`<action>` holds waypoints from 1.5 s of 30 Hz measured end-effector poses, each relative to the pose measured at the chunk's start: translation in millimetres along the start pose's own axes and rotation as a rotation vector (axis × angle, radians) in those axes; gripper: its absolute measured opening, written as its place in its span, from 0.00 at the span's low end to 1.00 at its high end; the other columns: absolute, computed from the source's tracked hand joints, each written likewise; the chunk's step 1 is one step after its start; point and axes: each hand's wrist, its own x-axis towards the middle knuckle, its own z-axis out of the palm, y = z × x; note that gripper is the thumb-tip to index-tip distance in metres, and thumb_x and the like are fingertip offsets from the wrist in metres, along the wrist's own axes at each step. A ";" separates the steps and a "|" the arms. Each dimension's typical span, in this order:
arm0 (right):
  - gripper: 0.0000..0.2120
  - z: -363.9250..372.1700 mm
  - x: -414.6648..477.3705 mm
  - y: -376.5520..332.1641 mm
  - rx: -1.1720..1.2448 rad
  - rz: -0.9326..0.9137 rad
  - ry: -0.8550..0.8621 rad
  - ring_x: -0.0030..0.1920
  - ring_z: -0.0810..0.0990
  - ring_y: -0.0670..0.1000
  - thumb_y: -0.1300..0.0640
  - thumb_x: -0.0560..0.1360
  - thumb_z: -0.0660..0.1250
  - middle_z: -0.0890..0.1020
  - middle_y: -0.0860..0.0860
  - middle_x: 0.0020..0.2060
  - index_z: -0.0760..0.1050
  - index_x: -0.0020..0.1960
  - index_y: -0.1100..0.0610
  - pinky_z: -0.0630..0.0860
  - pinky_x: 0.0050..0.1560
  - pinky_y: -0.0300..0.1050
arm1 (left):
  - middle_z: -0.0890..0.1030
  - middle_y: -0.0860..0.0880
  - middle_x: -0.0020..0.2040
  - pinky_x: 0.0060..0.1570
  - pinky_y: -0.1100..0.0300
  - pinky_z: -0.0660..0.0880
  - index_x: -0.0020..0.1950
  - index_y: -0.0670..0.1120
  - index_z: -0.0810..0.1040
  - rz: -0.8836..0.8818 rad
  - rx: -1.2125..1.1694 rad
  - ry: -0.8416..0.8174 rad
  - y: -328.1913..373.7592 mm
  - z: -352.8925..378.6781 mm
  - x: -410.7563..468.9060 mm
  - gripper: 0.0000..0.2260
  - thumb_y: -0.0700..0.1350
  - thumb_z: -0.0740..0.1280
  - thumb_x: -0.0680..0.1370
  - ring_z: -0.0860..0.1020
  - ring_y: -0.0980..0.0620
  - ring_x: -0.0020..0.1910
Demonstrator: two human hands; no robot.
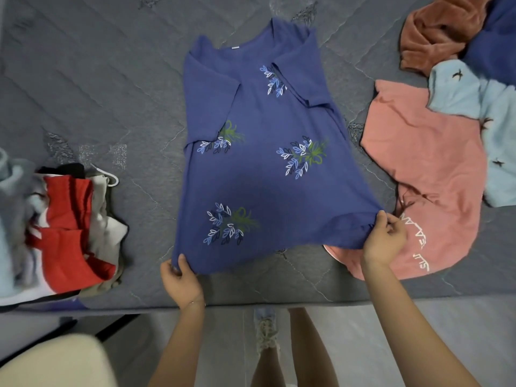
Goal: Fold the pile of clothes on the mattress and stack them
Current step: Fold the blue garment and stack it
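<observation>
Blue floral shirt (pixel 259 174) on mattress (pixel 92 88) (sleeves folded in), left hand (pixel 181 277), right hand (pixel 385 236) pinching hem

1. White letters (pixel 416 241) are showing on the pink shirt (pixel 424 163), which is lying on the right side of the mattress (pixel 111 93).
2. The letters are running in a bent line along the near part of the pink shirt, in two small groups.
3. They are facing the wrong way round and looking a bit blurry, so no whole word is coming out clearly.
4. A small white tag (pixel 235 48) is sitting inside the neck of the blue shirt (pixel 259 177), at its far end in the middle of the mattress.
5. The tag is looking too tiny to read.
</observation>
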 end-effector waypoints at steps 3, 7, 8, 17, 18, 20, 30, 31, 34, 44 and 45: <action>0.13 8.6 -3.7 8.0 -0.116 0.113 -0.162 0.33 0.74 0.41 0.52 0.76 0.69 0.76 0.49 0.35 0.75 0.52 0.62 0.71 0.40 0.38 | 0.66 0.50 0.35 0.36 0.63 0.64 0.39 0.44 0.65 0.035 0.029 -0.094 8.2 5.9 10.8 0.11 0.39 0.61 0.81 0.63 0.57 0.34; 0.13 18.2 -1.1 14.6 -0.323 0.128 -0.323 0.44 0.79 0.55 0.60 0.71 0.74 0.82 0.58 0.45 0.78 0.53 0.66 0.74 0.47 0.46 | 0.66 0.50 0.38 0.39 0.67 0.67 0.42 0.46 0.65 0.053 0.015 -0.176 20.3 27.8 24.9 0.11 0.35 0.63 0.80 0.65 0.57 0.36; 0.11 20.1 1.1 12.8 -0.357 0.092 -0.304 0.45 0.79 0.55 0.64 0.71 0.73 0.82 0.59 0.45 0.78 0.51 0.68 0.74 0.48 0.47 | 0.66 0.50 0.38 0.38 0.69 0.68 0.42 0.47 0.64 0.051 0.023 -0.191 21.7 33.0 26.4 0.12 0.33 0.63 0.79 0.65 0.56 0.36; 0.06 40.0 34.5 -19.9 -0.442 0.058 -0.230 0.45 0.77 0.58 0.60 0.78 0.64 0.76 0.58 0.42 0.67 0.47 0.59 0.74 0.52 0.57 | 0.70 0.43 0.38 0.37 0.60 0.63 0.44 0.40 0.67 0.065 0.115 -0.016 39.4 56.9 36.4 0.07 0.34 0.63 0.79 0.68 0.49 0.40; 0.06 47.3 35.5 -28.0 -0.451 0.047 -0.262 0.45 0.77 0.58 0.60 0.78 0.64 0.76 0.58 0.42 0.67 0.47 0.59 0.74 0.51 0.57 | 0.70 0.43 0.38 0.38 0.59 0.61 0.44 0.40 0.67 0.095 0.132 -0.008 48.5 61.3 38.9 0.07 0.34 0.63 0.80 0.68 0.49 0.39; 0.05 66.0 36.8 -41.7 -0.423 0.013 -0.330 0.45 0.75 0.55 0.61 0.78 0.64 0.75 0.57 0.42 0.68 0.47 0.60 0.70 0.49 0.49 | 0.70 0.44 0.38 0.38 0.58 0.61 0.43 0.41 0.66 0.120 0.166 -0.031 64.0 72.9 50.0 0.08 0.36 0.62 0.80 0.68 0.50 0.39; 0.12 181.9 58.7 -104.4 0.261 0.379 -0.355 0.33 0.73 0.44 0.60 0.79 0.64 0.72 0.49 0.35 0.64 0.41 0.51 0.74 0.31 0.35 | 0.64 0.60 0.24 0.29 0.67 0.62 0.35 0.48 0.61 -0.011 -0.219 -0.189 142.1 158.9 131.2 0.18 0.37 0.64 0.80 0.61 0.63 0.25; 0.13 191.3 62.5 -108.9 0.300 0.384 -0.367 0.35 0.73 0.44 0.60 0.79 0.66 0.72 0.49 0.36 0.64 0.41 0.51 0.75 0.33 0.35 | 0.64 0.60 0.23 0.29 0.66 0.63 0.35 0.48 0.62 -0.022 -0.235 -0.204 145.5 165.5 138.3 0.17 0.38 0.64 0.80 0.61 0.63 0.25; 0.13 209.9 64.7 -118.0 0.186 0.264 -0.399 0.38 0.74 0.44 0.63 0.76 0.69 0.73 0.49 0.37 0.65 0.44 0.52 0.75 0.38 0.35 | 0.67 0.55 0.28 0.33 0.62 0.69 0.36 0.48 0.65 -0.014 -0.151 -0.248 148.0 176.0 148.5 0.15 0.39 0.66 0.79 0.65 0.63 0.26; 0.31 213.9 56.3 -114.3 -0.527 0.075 -0.394 0.49 0.73 0.52 0.39 0.70 0.72 0.75 0.51 0.48 0.66 0.58 0.61 0.68 0.51 0.46 | 0.76 0.51 0.40 0.43 0.58 0.69 0.48 0.42 0.72 -0.048 0.240 -0.257 153.4 183.1 155.8 0.15 0.51 0.72 0.75 0.74 0.50 0.41; 0.32 216.3 58.5 -114.2 -0.608 0.054 -0.416 0.47 0.74 0.53 0.35 0.69 0.71 0.76 0.51 0.47 0.68 0.56 0.60 0.69 0.49 0.47 | 0.76 0.50 0.41 0.44 0.57 0.69 0.49 0.42 0.73 -0.045 0.319 -0.267 155.2 183.0 158.3 0.16 0.53 0.71 0.75 0.74 0.50 0.42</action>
